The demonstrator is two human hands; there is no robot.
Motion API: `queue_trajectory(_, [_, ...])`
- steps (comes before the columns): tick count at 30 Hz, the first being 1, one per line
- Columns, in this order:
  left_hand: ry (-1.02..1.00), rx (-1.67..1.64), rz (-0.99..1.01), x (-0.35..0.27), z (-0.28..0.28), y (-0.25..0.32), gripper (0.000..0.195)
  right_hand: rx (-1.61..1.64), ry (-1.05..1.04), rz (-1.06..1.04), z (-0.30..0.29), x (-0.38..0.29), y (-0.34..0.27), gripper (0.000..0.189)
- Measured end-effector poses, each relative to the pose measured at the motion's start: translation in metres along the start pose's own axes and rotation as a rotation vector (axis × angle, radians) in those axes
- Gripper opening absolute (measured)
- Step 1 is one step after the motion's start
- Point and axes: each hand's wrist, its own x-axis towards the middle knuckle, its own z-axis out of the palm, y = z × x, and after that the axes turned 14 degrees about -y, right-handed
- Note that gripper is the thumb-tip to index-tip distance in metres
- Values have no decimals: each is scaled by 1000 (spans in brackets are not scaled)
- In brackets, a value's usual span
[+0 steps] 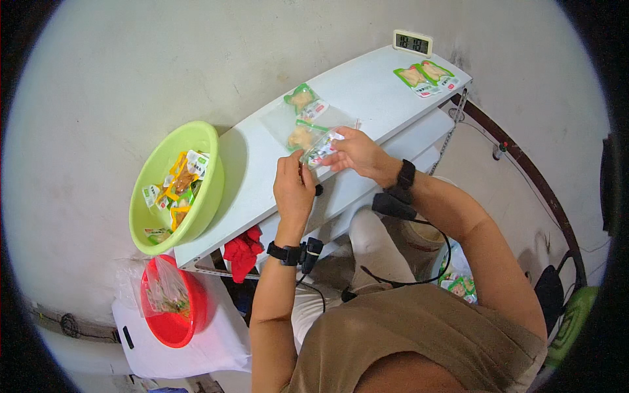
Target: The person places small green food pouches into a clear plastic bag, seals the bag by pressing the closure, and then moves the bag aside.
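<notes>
Between my hands, over the front edge of the white table (255,147), is a clear plastic bag (334,115). My left hand (295,184) pinches its near edge. My right hand (357,151) holds a white printed snack packet (325,147) at the bag. Two green-edged food packets, one farther back (300,98) and one nearer me (300,137), show at the bag; whether both are fully inside I cannot tell. Two more green-edged packets (425,77) lie side by side at the table's right end.
A green basin (214,196) with yellow- and green-edged packets stands at the table's left end. A red basin (199,304) with plastic bags is below it. A digital clock (413,43) stands at the back right. A red cloth (243,250) hangs under the table's front edge.
</notes>
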Motion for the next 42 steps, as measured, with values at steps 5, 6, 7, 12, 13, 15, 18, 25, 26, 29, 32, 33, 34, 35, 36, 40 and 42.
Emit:
queue_trajectory(5, [20, -73, -31, -1, 1, 2, 26, 69, -5, 18, 2, 21, 3, 44])
queue_trajectory(6, [11, -92, -59, -1, 1, 1, 26, 136, -3, -37, 2, 19, 4, 45])
queue_trajectory(7, [15, -92, -62, -2, 1, -1, 26, 203, 0, -91, 3, 18, 5, 47])
queue_trajectory(12, [20, -149, -90, -2, 1, 0, 23, 309, -87, -60, 14, 9, 9, 40])
queue_trajectory(13, [19, -152, -88, -1, 1, 0, 23, 367, -104, -72, 13, 12, 12, 35])
queue_trajectory(15, [39, -168, -77, -1, 2, -1, 23, 413, -81, -73, 12, 22, 12, 34])
queue_trajectory(18, [61, -199, -64, -1, 3, -2, 22, 408, -84, -65, 13, 32, 8, 30])
queue_trajectory(25, [25, -215, -143, 0, -1, 2, 23, 439, -112, -88, -4, 66, 15, 20])
queue_trajectory(26, [27, -216, -149, 1, -1, 3, 23, 437, -111, -90, -7, 73, 19, 20])
queue_trajectory(29, [41, -210, -145, 1, 1, 2, 23, 555, -143, -175, -12, 91, 30, 26])
queue_trajectory(32, [62, -206, -143, -1, 2, -2, 22, 550, -8, -202, -7, 101, 35, 26])
queue_trajectory(33, [68, -211, -145, -1, 2, -2, 22, 346, -50, -235, -6, 101, 37, 26])
queue_trajectory(34, [69, -211, -144, -1, 1, -3, 22, 244, -73, -249, -5, 102, 37, 26])
queue_trajectory(35, [69, -205, -142, -1, 1, -3, 23, 142, -93, -266, -5, 103, 38, 26])
queue_trajectory(36, [71, -200, -141, -2, 0, -4, 23, 282, -23, -208, 2, 103, 33, 26])
queue_trajectory(40, [101, -182, -79, 0, 1, -4, 23, 403, 58, -176, 8, 102, 31, 27])
queue_trajectory(42, [79, -118, -49, 6, 2, 6, 23, -142, -73, -431, -32, 108, 56, 28])
